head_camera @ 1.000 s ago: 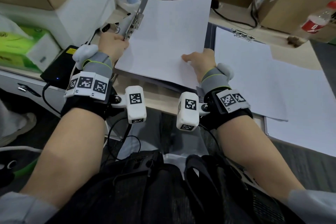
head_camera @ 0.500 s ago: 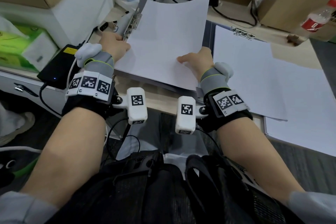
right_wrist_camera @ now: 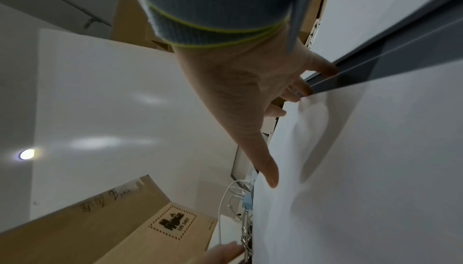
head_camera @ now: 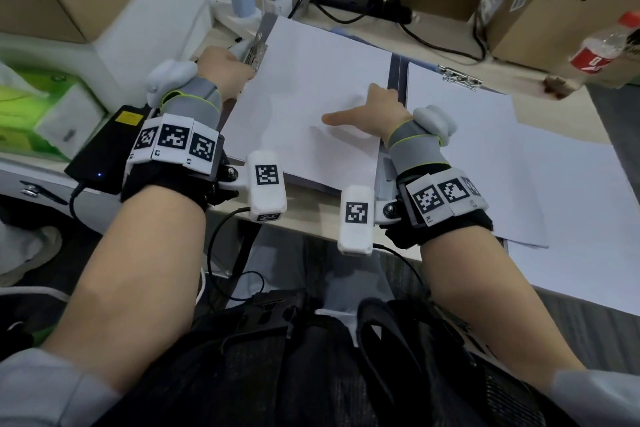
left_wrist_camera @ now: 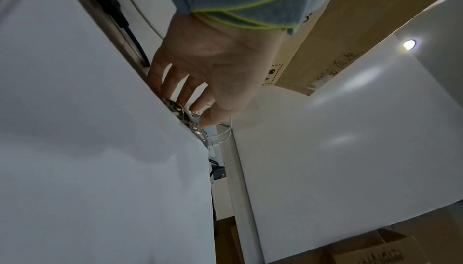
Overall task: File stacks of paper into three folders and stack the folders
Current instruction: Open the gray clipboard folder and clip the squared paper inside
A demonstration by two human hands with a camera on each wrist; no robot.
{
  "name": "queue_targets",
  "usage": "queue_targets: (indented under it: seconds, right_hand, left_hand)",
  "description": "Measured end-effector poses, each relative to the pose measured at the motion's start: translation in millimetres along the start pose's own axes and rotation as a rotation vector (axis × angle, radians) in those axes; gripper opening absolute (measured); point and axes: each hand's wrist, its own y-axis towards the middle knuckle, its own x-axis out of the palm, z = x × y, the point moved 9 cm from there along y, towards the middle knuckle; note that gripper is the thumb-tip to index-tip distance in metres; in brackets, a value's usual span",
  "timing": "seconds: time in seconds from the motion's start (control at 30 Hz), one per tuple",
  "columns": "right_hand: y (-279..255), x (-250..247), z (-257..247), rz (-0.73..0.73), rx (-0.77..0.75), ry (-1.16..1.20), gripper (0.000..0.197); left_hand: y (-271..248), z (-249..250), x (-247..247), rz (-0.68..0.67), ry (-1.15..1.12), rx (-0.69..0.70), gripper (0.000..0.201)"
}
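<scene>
A white paper stack (head_camera: pixel 311 97) lies on an open dark grey folder (head_camera: pixel 395 80) in front of me. My left hand (head_camera: pixel 247 68) pinches the folder's metal clip (head_camera: pixel 258 45) at the stack's far left corner; the left wrist view shows thumb and fingers (left_wrist_camera: pixel 198 113) on either side of the clip (left_wrist_camera: pixel 180 113). My right hand (head_camera: pixel 363 107) rests on the stack's right edge. Its thumb lies flat on the paper (right_wrist_camera: pixel 375 169) and its fingers (right_wrist_camera: pixel 305 90) touch the folder's edge. A second folder's clip (head_camera: pixel 457 78) holds paper (head_camera: pixel 467 142) to the right.
Loose white sheets (head_camera: pixel 571 218) spread over the desk's right side. Cardboard boxes (head_camera: pixel 554 10), a bottle (head_camera: pixel 602 45) and a power strip with cables (head_camera: pixel 242 0) line the back. A black adapter (head_camera: pixel 104 152) and a green tissue box (head_camera: pixel 27 107) sit on the left.
The paper stack has settled flatter onto the folder. My right hand has shifted to the stack's right edge and spread its thumb. The left hand stays on the clip.
</scene>
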Motion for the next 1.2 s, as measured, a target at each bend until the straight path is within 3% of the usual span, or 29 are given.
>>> queue_targets:
  seconds: [0.17, 0.27, 0.43, 0.7, 0.83, 0.97, 1.07, 1.13, 1.2]
  right_hand:
    - [10, 6, -17, -0.020, -0.026, -0.050, 0.095]
    - [14, 9, -21, -0.040, -0.017, -0.052, 0.094]
    - [17, 10, -19, -0.040, 0.009, -0.059, 0.092]
    - [28, 6, -17, 0.013, 0.066, 0.022, 0.085]
    - [31, -1, -7, 0.086, 0.123, 0.068, 0.087]
    - [40, -15, 20, 0.234, 0.202, 0.395, 0.068]
    - [38, -10, 33, 0.261, 0.217, 0.756, 0.022]
    - [38, -7, 33, 0.262, 0.161, 0.880, 0.025]
    - [35, -16, 29, 0.325, 0.070, 0.915, 0.030]
  left_hand:
    - [9, 19, 8, -0.027, 0.023, 0.039, 0.035]
    - [12, 27, 16, -0.078, -0.059, 0.055, 0.020]
    - [22, 27, 23, -0.120, -0.116, 0.066, 0.012]
    - [33, 27, 26, -0.102, -0.182, 0.090, 0.018]
    - [34, 31, 24, -0.069, -0.078, 0.158, 0.040]
    - [34, 30, 24, -0.066, -0.013, 0.186, 0.031]
    - [34, 28, 27, -0.090, -0.005, 0.172, 0.025]
    - [32, 30, 25, -0.088, 0.047, 0.160, 0.018]
    - [31, 36, 18, -0.045, 0.073, 0.164, 0.031]
